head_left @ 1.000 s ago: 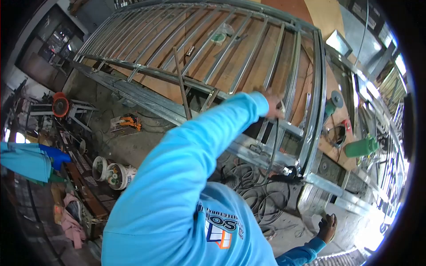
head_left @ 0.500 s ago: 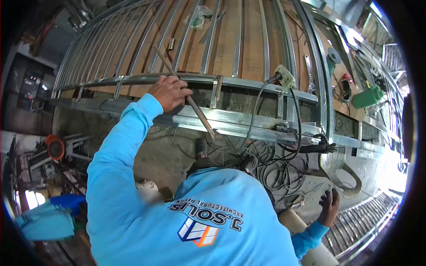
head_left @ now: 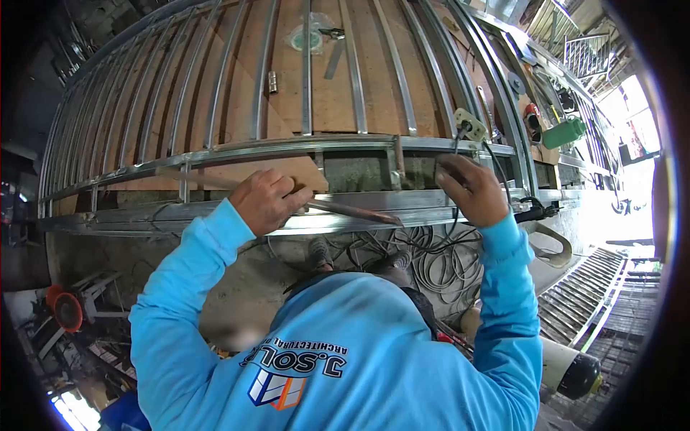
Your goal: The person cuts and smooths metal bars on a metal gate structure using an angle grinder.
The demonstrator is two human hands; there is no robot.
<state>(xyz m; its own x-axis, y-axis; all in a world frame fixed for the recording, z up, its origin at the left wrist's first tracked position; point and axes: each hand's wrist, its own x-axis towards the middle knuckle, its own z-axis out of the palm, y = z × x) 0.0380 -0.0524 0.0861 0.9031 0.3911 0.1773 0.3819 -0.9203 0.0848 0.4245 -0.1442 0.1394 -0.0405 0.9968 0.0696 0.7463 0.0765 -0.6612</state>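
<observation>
My left hand [head_left: 269,201] is closed around a long, thin, rusty metal bar [head_left: 359,211], held at a slant over the near rails. The bar's right tip hangs just above the shiny steel tubes, while its left end is smeared by motion. My right hand [head_left: 471,190] is raised over the rails near the cables, thumb and fingers apart and slightly blurred, holding nothing. Beyond both hands lies a metal grille [head_left: 307,86] of parallel square tubes. A pale extension socket [head_left: 470,125] with a plug in it sits on its frame, close to my right fingers.
On the boards lie a hinge-like metal cylinder [head_left: 272,82], a roll of tape in plastic [head_left: 305,41] and a square [head_left: 334,59]. A green bottle [head_left: 564,133] lies at right. Black cables [head_left: 445,269] coil by my feet. A gas cylinder [head_left: 568,370] lies at lower right.
My right hand has come up from the lower right to the rails. My left hand has lowered and turned the rusty bar from steep to nearly level. The view has shifted.
</observation>
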